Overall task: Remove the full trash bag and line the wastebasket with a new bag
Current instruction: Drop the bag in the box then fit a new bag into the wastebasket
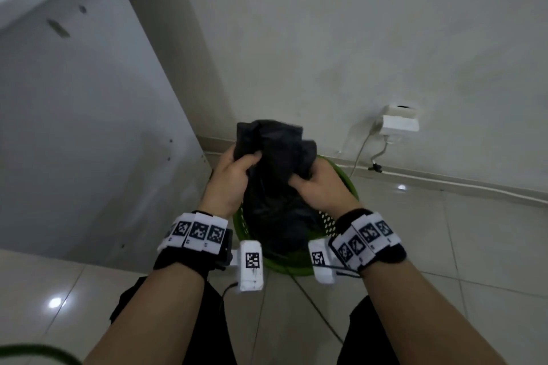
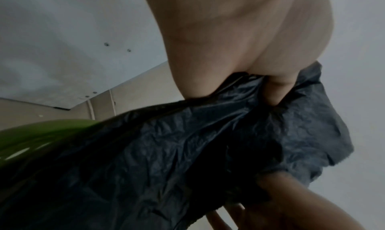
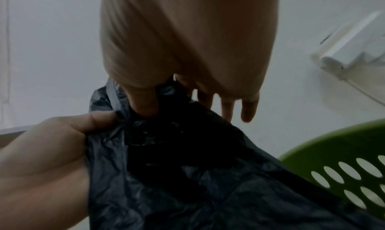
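Note:
A black trash bag (image 1: 275, 175) rises out of a green perforated wastebasket (image 1: 347, 184) on the tiled floor. Its gathered top sticks up above both hands. My left hand (image 1: 237, 169) grips the bag's upper left side, thumb pressed into the plastic. My right hand (image 1: 314, 184) pinches the upper right side with thumb and forefinger. In the left wrist view the black bag (image 2: 187, 151) fills the frame beside the green wastebasket (image 2: 37, 134). In the right wrist view the bag (image 3: 187, 176) is pinched by my right hand's thumb (image 3: 143, 100), with the wastebasket (image 3: 337, 164) at lower right.
A white cabinet panel (image 1: 83, 127) stands close on the left. A white wall socket with a plugged adapter (image 1: 400, 121) and its cables sits low on the wall to the right. Glossy floor tiles (image 1: 444, 246) spread right of the basket. My dark-trousered knees are at the bottom.

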`<state>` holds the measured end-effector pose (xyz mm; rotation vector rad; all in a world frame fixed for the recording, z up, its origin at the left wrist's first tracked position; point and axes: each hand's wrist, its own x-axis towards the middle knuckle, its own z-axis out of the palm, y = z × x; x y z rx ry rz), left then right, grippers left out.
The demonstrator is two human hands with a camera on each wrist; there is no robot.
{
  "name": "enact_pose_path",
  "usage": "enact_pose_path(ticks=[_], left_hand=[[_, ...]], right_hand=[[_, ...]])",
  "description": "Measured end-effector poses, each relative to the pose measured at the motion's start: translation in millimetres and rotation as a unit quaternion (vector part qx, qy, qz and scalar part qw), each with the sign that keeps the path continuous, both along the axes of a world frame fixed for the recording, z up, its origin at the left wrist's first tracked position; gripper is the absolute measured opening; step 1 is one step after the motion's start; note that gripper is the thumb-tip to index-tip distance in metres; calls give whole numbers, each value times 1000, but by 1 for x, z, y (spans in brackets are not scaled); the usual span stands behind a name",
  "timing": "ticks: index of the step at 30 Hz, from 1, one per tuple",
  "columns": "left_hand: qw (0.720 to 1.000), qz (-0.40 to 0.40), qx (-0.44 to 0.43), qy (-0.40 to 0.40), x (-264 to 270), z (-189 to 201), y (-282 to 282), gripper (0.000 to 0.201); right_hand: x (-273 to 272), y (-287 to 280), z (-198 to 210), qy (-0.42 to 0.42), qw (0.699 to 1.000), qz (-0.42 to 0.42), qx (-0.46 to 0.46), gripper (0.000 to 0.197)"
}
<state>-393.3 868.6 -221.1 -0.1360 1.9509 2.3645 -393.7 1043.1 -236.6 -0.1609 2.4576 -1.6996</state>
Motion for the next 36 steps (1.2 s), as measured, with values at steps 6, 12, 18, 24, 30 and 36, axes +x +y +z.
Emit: enact_pose_path(ticks=[6, 12, 18, 24, 30, 36], left_hand=[[951, 127, -266, 92, 4, -16, -3, 56], [971, 21, -235, 36, 9, -2, 34, 47], [973, 84, -214, 2, -9, 3, -6, 36], [973, 137, -185, 2, -14, 15, -15, 34], [1000, -9, 14, -10, 0, 28, 35, 24], [986, -134, -55, 85, 0, 25, 14, 48]], right_hand=[[-15, 17, 8, 87, 977, -195, 2, 16], [7, 5, 9, 56, 997, 1, -45, 17], [-19, 63, 0, 41, 964, -243, -100, 12], [-12, 76, 15, 98, 936, -337, 37, 30], [27, -6, 25, 86, 994, -60, 12, 47], [-5, 11, 36, 67, 980, -143, -120, 5]])
